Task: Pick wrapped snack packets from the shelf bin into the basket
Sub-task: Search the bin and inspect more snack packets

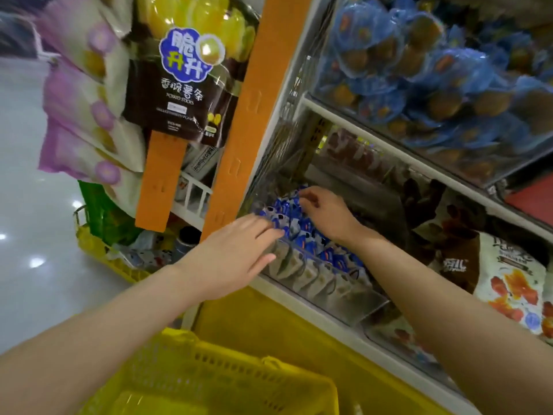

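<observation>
**Packets** (299, 232): small blue-and-white wrappers heaped in the clear bin (344, 304) at frame centre. The heap's long axis runs from 10 to 4 o'clock. The heading of single packets cannot be made out. A paler row (302, 272) stands on edge along the front wall.

**Left hand** (236, 253): fingers straight and apart, motion-blurred, over the bin's 10 o'clock end.

**Right hand** (326, 214): fingers bent down onto the heap, possibly pinching a packet; cannot tell.

**Basket** (224, 372): yellow, at 6 o'clock, cut off by the frame edge.
</observation>
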`<action>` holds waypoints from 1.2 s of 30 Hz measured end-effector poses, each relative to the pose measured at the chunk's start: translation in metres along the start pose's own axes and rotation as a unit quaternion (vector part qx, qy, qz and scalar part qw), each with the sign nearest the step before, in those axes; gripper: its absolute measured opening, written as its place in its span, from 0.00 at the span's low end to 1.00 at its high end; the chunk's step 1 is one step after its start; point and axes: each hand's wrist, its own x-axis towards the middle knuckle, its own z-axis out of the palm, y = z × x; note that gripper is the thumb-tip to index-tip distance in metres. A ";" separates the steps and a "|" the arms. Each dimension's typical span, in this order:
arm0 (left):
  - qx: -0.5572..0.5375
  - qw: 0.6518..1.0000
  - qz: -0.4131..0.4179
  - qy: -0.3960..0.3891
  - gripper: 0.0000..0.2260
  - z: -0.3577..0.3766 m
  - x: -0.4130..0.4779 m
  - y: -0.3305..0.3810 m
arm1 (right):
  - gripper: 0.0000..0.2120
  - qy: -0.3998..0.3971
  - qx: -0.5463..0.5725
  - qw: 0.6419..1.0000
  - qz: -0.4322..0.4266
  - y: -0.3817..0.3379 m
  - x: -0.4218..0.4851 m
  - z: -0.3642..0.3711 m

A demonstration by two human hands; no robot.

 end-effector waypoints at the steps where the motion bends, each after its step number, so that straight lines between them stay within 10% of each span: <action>1: -0.004 1.000 0.006 0.001 0.20 -0.001 -0.002 -0.004 | 0.15 -0.009 -0.011 1.000 0.005 0.000 0.013 0.006; 11: -0.029 0.999 0.019 0.022 0.19 0.002 -0.004 -0.016 | 0.13 -0.077 -0.064 0.994 0.052 0.006 0.077 0.047; 26: -0.103 0.988 -0.114 0.004 0.18 -0.008 -0.032 0.027 | 0.04 0.255 0.210 0.943 -0.041 -0.029 -0.032 -0.019; 30: -0.300 0.919 -0.254 0.006 0.13 -0.008 -0.057 0.035 | 0.08 0.163 0.308 0.934 -0.074 -0.042 -0.096 -0.004; 34: -0.566 0.730 -0.382 -0.027 0.13 -0.007 -0.069 0.044 | 0.10 0.057 0.437 0.897 -0.026 -0.048 -0.144 0.032; 36: -0.599 0.710 -0.369 -0.038 0.12 -0.004 -0.077 0.048 | 0.10 0.023 0.467 0.884 -0.005 -0.048 -0.159 0.048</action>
